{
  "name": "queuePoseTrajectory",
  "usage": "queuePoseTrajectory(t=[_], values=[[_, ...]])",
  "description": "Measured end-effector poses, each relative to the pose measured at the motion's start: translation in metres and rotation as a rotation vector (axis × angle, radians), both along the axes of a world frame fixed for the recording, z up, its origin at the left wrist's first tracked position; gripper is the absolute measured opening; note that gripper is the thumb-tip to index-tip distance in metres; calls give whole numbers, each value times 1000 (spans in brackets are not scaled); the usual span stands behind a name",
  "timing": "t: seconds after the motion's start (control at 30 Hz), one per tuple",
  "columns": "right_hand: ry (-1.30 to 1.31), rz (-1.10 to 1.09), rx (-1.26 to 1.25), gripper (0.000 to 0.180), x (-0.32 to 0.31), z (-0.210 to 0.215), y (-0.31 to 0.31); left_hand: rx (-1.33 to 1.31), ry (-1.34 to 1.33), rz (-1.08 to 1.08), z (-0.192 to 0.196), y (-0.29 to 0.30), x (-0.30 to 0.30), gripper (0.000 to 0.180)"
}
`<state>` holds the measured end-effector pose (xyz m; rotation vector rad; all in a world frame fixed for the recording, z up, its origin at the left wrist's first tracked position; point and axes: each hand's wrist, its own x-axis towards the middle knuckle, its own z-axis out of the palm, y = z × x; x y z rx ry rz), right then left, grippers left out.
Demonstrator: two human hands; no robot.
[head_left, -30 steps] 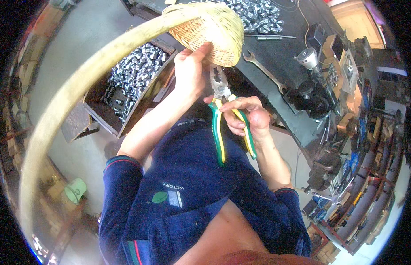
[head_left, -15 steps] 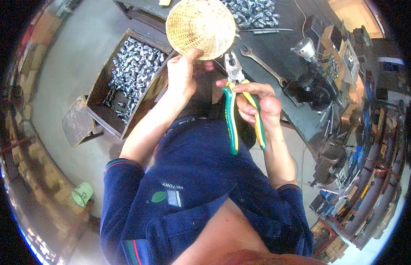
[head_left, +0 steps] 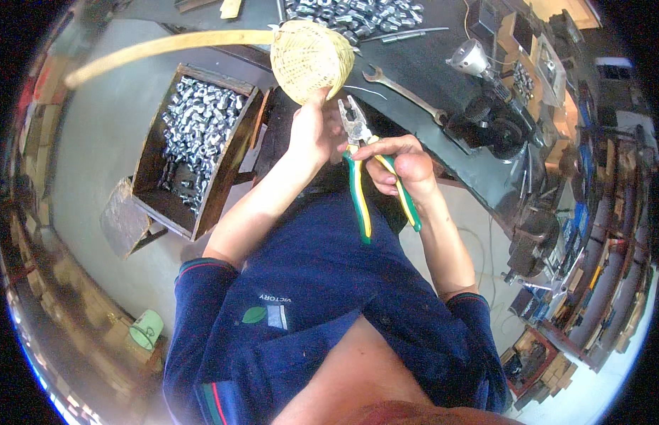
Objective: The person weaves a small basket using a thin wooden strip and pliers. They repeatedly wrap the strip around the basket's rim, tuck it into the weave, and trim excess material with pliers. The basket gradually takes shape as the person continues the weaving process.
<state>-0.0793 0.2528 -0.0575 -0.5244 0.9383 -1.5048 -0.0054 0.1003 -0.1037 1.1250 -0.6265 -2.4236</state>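
Observation:
My left hand [head_left: 311, 131] grips the near rim of a woven bamboo strainer [head_left: 311, 60], its thumb on the weave. From the strainer's far side a long flat bamboo handle [head_left: 173, 46] reaches out to the left. My right hand [head_left: 400, 166] holds combination pliers [head_left: 359, 202] with green and yellow handles. Their handles are spread and the jaws stand open, pointing up beside the strainer, with nothing seen between them. A thin pale wire [head_left: 366, 91] sticks out by the strainer's right side. My left fingers are partly hidden behind the palm.
A wooden box [head_left: 234, 163] of metal fittings [head_left: 202, 120] stands at left. On the dark bench [head_left: 414, 64] lie more fittings [head_left: 358, 15], an open-end wrench [head_left: 407, 95] and a metal rod [head_left: 407, 34]. A machine with a funnel-shaped silver top [head_left: 471, 57] stands at right. A green bin [head_left: 146, 329] is lower left.
My left hand has turned the strainer, so its long handle now shows on the left and its bowl faces differently. The pliers have shifted slightly left, still spread.

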Motion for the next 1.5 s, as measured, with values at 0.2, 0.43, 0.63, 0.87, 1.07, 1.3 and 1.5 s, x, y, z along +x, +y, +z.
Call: queuePoseTrajectory(t=[0.2, 0.43, 0.63, 0.87, 1.07, 1.3, 1.5], values=[[28, 40, 77, 46, -15, 5, 3, 112, -65, -114, 28, 5, 3, 29], [81, 166, 110, 40, -20, 17, 6, 34, 29, -202, 24, 11, 12, 42], [199, 161, 181, 35, -20, 32, 26, 198, -37, -187, 38, 41, 11, 46], [366, 85, 151, 79, -15, 35, 62, 10, 66, -470, 29, 57, 11, 51], [189, 58, 163, 77, -15, 33, 85, 54, -4, -600, 37, 63, 3, 57], [116, -11, 132, 67, -11, 11, 103, 26, 50, -842, 21, 56, 6, 55], [225, -5, 100, 39, -12, 11, 97, -74, -17, -944, 13, 54, 2, 83]])
